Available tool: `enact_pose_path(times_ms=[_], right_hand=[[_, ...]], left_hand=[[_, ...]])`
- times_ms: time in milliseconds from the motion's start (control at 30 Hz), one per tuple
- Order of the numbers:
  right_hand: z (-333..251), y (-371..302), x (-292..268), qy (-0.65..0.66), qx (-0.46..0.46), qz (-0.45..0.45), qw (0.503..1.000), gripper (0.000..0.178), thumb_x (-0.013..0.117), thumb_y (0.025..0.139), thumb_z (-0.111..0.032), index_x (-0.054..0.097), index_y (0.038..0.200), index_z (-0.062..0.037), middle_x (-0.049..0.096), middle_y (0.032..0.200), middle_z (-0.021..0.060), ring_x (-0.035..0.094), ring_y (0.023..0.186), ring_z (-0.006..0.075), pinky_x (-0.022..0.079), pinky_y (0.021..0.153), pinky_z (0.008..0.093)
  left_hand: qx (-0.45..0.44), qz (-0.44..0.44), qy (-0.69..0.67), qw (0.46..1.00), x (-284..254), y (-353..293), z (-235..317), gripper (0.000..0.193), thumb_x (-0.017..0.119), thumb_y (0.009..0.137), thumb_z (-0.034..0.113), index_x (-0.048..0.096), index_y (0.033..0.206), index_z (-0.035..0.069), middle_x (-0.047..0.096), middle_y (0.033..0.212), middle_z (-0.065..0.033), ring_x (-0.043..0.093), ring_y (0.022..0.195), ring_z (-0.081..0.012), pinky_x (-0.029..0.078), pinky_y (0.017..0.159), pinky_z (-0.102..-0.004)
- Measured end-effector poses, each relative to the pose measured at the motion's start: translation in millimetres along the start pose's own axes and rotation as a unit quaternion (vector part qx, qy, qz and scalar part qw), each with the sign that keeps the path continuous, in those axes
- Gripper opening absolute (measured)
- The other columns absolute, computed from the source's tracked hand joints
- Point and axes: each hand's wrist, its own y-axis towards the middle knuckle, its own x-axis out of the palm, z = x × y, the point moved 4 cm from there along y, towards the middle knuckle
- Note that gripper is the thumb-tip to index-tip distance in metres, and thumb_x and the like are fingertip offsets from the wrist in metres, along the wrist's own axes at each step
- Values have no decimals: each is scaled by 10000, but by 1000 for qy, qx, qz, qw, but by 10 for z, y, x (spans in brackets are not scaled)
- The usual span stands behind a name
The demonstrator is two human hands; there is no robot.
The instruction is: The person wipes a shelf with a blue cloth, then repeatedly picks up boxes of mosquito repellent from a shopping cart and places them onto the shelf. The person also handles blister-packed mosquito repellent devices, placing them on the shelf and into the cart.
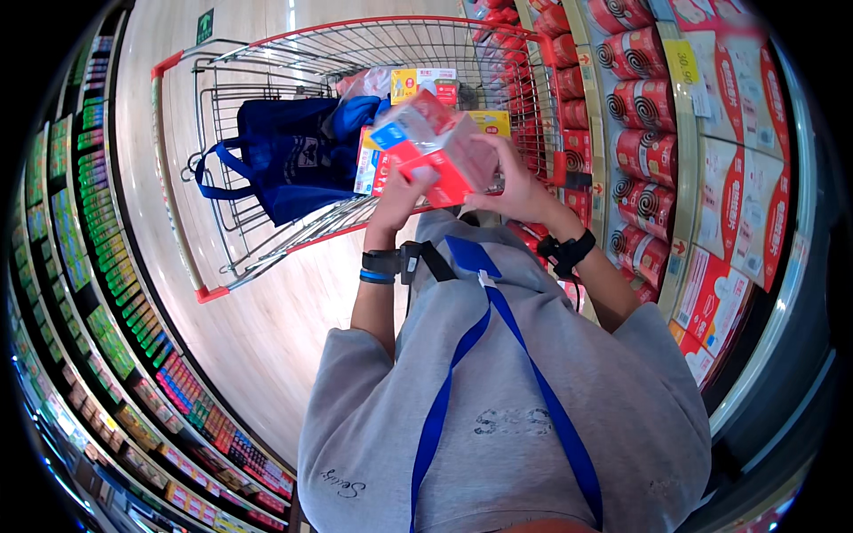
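A red box pack with a blue patch and clear, shiny wrapping (433,171) is held up between my two hands, tilted, over the near side of a shopping cart (311,238). My left hand (404,194) grips its lower left, with the thumb on the red face. On the pack's right side, my right hand (514,185) has its fingers and thumb around the edge. Below and behind the pack, a yellow, white and red box (424,80) and a yellow-topped box (493,121) lie in the cart, partly covered.
A dark blue tote bag (298,155) fills the cart's left half. Close on my right, a shelf holds red cylindrical packs with black spirals (641,103) and red-and-white boxes (745,200). Across the aisle floor (191,355), long shelves of small colourful packages (111,226) curve along the left.
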Motion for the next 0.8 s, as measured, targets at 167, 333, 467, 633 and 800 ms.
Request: enact_pose_path(times_ms=[167, 333, 467, 633, 800], right_hand=[[454, 45, 94, 208, 47, 36, 976, 646, 773, 935, -228, 451, 1473, -76, 506, 1449, 151, 530, 1338, 271, 457, 1099, 407], [2142, 135, 236, -221, 315, 88, 919, 781, 781, 875, -451, 426, 1472, -93, 506, 1403, 312, 565, 1290, 460, 479, 1064, 497], [2347, 172, 637, -199, 324, 140, 914, 978, 763, 835, -569, 250, 1525, -104, 220, 1495, 512, 465, 1304, 630, 427, 1099, 580], [1674, 285, 729, -291, 451, 133, 833, 1051, 819, 792, -558, 207, 1536, -136, 116, 1554, 484, 293, 1399, 670, 345, 996, 819], [1952, 123, 610, -218, 347, 157, 899, 1083, 867, 750, -516, 219, 1530, -136, 336, 1435, 375, 453, 1277, 579, 418, 1047, 660]], left_hand=[[147, 33, -345, 926, -284, -274, -64, 650, 528, 1076, 427, 322, 1556, 40, 504, 1510, -131, 515, 1387, -265, 425, 1158, -443], [69, 83, -386, 916, -384, -717, 46, 742, 390, 1064, 619, 315, 1604, 117, 457, 1586, -95, 476, 1432, -301, 392, 1180, -509], [60, 83, -361, 927, -595, -1133, 84, 719, 376, 1059, 635, 333, 1597, 161, 501, 1545, -80, 513, 1395, -285, 429, 1137, -504], [40, 78, -329, 940, -784, -1044, 188, 695, 395, 1061, 615, 351, 1582, 156, 513, 1530, -77, 521, 1384, -279, 438, 1125, -501], [27, 39, -418, 907, -733, -519, 311, 632, 458, 1057, 560, 473, 1507, 117, 607, 1440, -80, 595, 1310, -277, 472, 1100, -491]])
